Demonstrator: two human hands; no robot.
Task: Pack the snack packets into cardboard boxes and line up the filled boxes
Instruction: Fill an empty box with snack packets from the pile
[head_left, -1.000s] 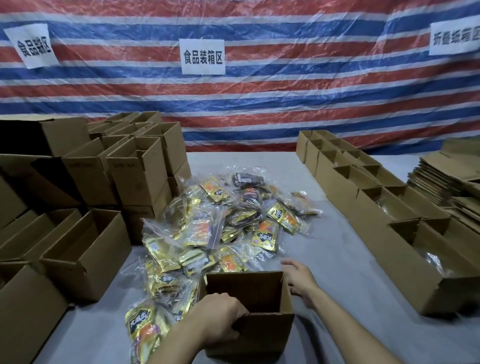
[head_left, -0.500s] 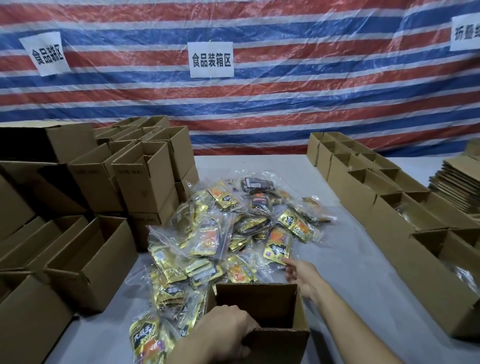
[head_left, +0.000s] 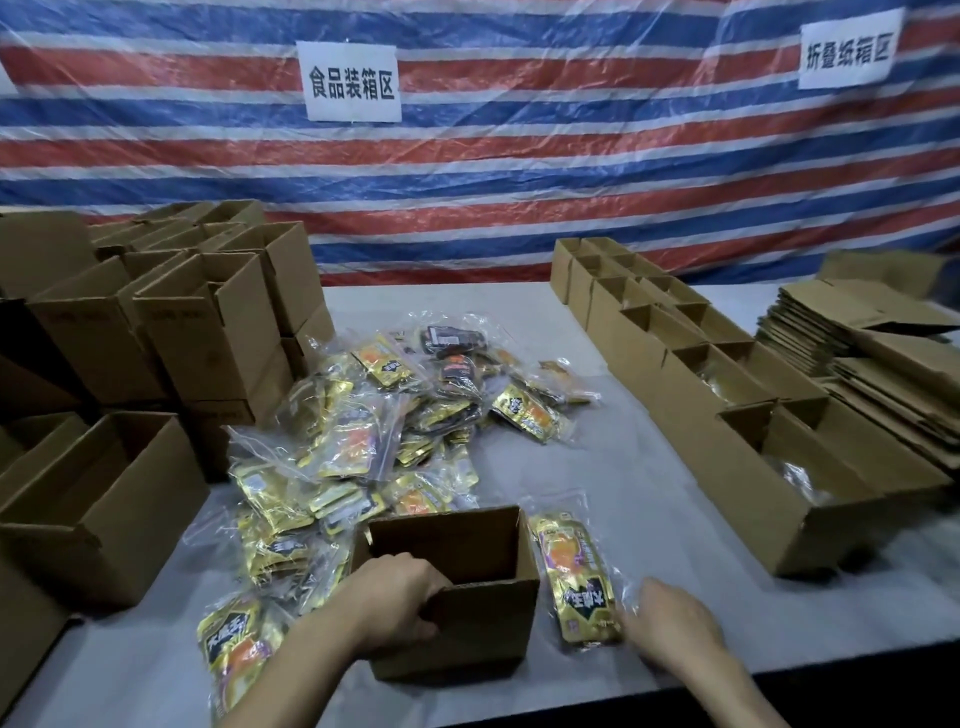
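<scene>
Gold packet (head_left: 574, 582) in right hand (head_left: 670, 623) lies beside box (head_left: 483, 629).

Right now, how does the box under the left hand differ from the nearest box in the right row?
The left hand grips the held box at its rim; the row box is untouched. The held box stands apart from other boxes; the row box butts against a neighbour. No packets show in the held box; wrapped packets glint in the row box. Both are brown cardboard, open-topped.
</scene>
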